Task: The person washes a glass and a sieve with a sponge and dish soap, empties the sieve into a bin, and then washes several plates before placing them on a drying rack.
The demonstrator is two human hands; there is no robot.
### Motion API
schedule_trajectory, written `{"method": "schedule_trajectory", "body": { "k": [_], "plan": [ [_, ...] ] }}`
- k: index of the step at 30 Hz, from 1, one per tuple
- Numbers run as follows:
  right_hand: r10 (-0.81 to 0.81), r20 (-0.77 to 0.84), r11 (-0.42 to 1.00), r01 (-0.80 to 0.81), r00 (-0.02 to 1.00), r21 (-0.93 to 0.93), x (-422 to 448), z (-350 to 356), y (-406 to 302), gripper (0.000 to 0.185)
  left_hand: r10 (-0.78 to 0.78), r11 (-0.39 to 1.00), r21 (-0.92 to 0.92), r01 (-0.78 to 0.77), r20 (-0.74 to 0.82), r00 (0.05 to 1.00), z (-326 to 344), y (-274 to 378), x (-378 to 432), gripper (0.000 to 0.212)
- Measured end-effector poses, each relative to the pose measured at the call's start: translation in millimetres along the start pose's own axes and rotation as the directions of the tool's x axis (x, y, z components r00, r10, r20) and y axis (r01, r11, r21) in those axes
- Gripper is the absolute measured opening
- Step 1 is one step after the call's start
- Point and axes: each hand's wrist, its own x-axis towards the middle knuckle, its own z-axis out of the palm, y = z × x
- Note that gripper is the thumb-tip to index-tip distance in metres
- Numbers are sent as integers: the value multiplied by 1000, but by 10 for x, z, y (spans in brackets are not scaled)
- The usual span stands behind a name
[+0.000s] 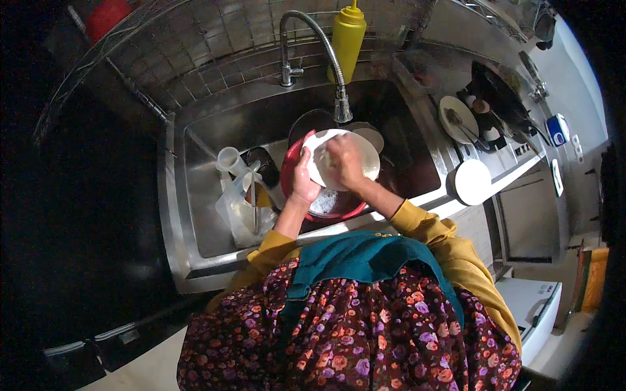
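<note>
My left hand (305,184) grips the left rim of a white dish (368,165), a plate or shallow bowl, tilted above a red basin (288,171). Across the dish's inner face lies my right hand (348,160), blurred by motion; whether its fingers hold anything is hidden. Soapy water with white foam (324,201) shows in the basin below. Behind the dish, a pale round dish (369,135) and a dark round pan or lid (305,124) are partly covered. The spray head (343,111) of a flexible faucet hangs just above, with no water visible from it.
In the steel sink's (195,195) left part sit a translucent plastic container (230,215) with utensils and a clear cup (229,159). A yellow squeeze bottle (348,44) stands behind. On the right are a white round lid or plate (473,182), a used plate (451,110) and a black wok (494,88).
</note>
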Motion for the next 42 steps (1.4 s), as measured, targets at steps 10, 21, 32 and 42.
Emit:
{"method": "schedule_trajectory", "body": {
  "k": [10, 21, 32, 42],
  "plan": [
    [97, -122, 974, -119, 988, -193, 43, -218, 240, 34, 119, 992, -42, -118, 11, 993, -50, 65, 37, 44],
    [-395, 300, 918, 366, 868, 152, -141, -193, -150, 47, 123, 990, -71, -123, 4, 992, -175, 102, 8, 45],
    [-158, 119, 979, 171, 980, -108, 227, 91, -273, 52, -31, 955, -298, 8, -73, 997, -359, -3, 40, 41],
    [-161, 303, 984, 176, 939, -20, -80, -530, 449, 39, 52, 969, -236, -70, -78, 996, -247, -27, 79, 42]
  ]
}}
